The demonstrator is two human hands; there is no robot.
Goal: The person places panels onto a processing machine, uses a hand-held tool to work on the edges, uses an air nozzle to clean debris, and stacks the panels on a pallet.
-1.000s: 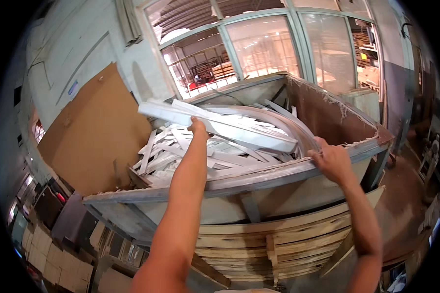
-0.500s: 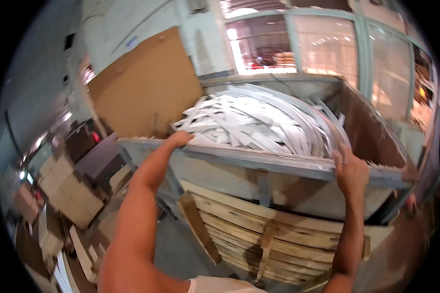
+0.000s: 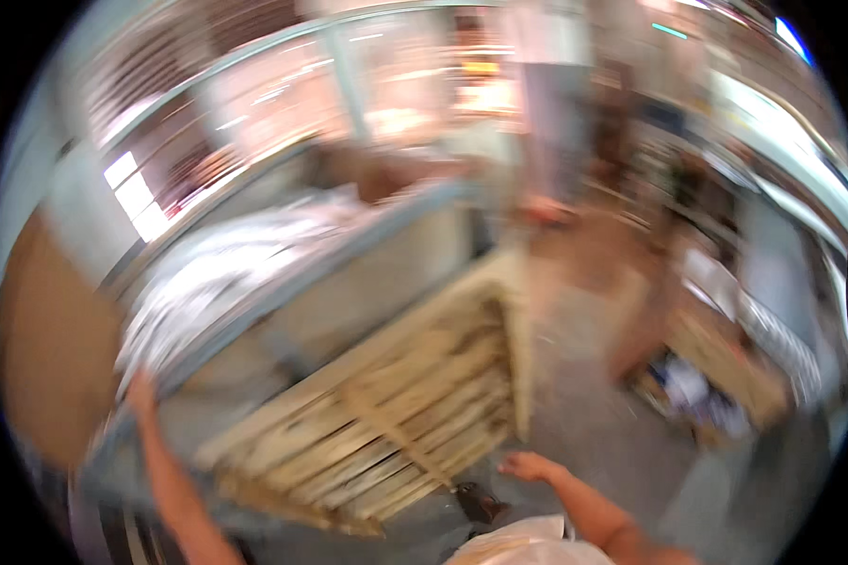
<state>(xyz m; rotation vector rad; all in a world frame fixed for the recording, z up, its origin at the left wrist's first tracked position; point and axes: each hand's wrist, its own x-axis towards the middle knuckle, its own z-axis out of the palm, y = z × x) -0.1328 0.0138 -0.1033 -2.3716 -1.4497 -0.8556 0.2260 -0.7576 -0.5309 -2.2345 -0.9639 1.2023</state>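
A large bin [image 3: 283, 273] with a grey frame is heaped with long white strips [image 3: 226, 259], smeared by motion. My left hand [image 3: 142, 394] rests at the bin's near rim, beside the strips; its fingers are too blurred to make out. Lower right, my right hand [image 3: 530, 466] is off the bin, in the air near the pallet's lower corner. Nothing shows in it, and its fingers are loosely parted. A slatted wooden pallet [image 3: 377, 424] leans against the bin's near side.
A tall brown board [image 3: 57, 330] stands at the bin's left end. To the right, an opened cardboard box [image 3: 725, 367] holds mixed white and dark items on the grey floor [image 3: 594, 424]. Windows [image 3: 283, 89] line the wall behind. A dark shoe [image 3: 481, 502] shows below me.
The view has swung right, so the bin sits farther left and the box has come in. My right hand has let go of the bin's rim and dropped; my left stays at it.
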